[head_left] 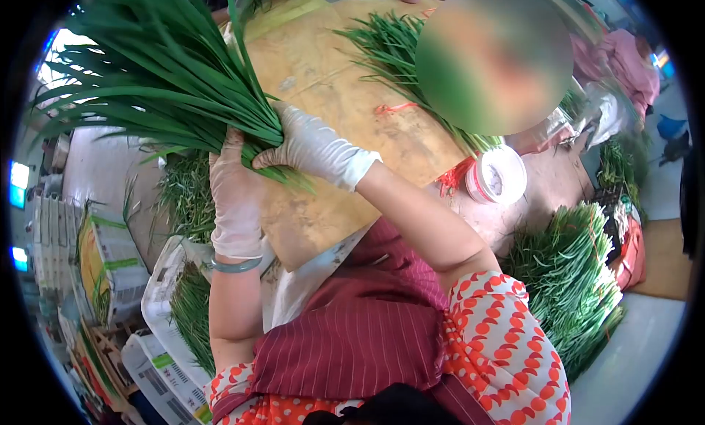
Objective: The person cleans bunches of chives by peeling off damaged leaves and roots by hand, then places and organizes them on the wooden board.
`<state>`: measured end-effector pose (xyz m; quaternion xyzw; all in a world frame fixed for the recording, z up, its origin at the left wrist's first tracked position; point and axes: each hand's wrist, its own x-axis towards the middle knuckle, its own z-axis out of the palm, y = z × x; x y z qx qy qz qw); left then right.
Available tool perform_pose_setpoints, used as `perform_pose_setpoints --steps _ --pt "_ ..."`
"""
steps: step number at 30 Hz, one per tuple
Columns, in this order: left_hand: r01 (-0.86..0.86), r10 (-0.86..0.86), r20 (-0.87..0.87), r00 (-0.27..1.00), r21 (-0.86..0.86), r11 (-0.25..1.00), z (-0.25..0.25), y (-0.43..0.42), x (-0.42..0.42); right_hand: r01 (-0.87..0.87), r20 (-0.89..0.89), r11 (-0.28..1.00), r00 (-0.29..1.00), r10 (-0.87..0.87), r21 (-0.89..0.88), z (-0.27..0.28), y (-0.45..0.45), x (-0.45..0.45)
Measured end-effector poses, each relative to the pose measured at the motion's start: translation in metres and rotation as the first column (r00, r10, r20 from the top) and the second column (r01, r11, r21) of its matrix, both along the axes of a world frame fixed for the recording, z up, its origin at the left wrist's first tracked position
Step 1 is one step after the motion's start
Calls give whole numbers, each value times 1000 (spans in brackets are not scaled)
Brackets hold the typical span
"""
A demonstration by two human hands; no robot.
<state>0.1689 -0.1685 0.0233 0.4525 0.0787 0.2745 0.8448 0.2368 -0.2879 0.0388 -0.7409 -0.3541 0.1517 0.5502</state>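
A thick bunch of garlic chives (176, 73) is held up over the left part of the table, its long flat leaves fanning to the upper left. My left hand (236, 194), in a whitish glove, grips the bunch from below and behind; its fingers are partly hidden by the leaves. From the right, my gloved right hand (312, 144) closes round the lower part, thumb pressed on the stems. The cut ends stick out just beneath my hands, above the yellowish tabletop (330, 212).
More chives (389, 47) lie across the table, partly behind a blurred round patch. Red ties (457, 177) hang beside a white tub (497, 175) at the right. Stacked bundles (565, 278) stand at my lower right. A white crate (158, 285) with greens is at my left.
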Motion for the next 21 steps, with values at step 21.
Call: perform_pose_setpoints --steps 21 --pt "551 -501 -397 769 15 834 -69 -182 187 631 436 453 769 -467 -629 -12 -183 100"
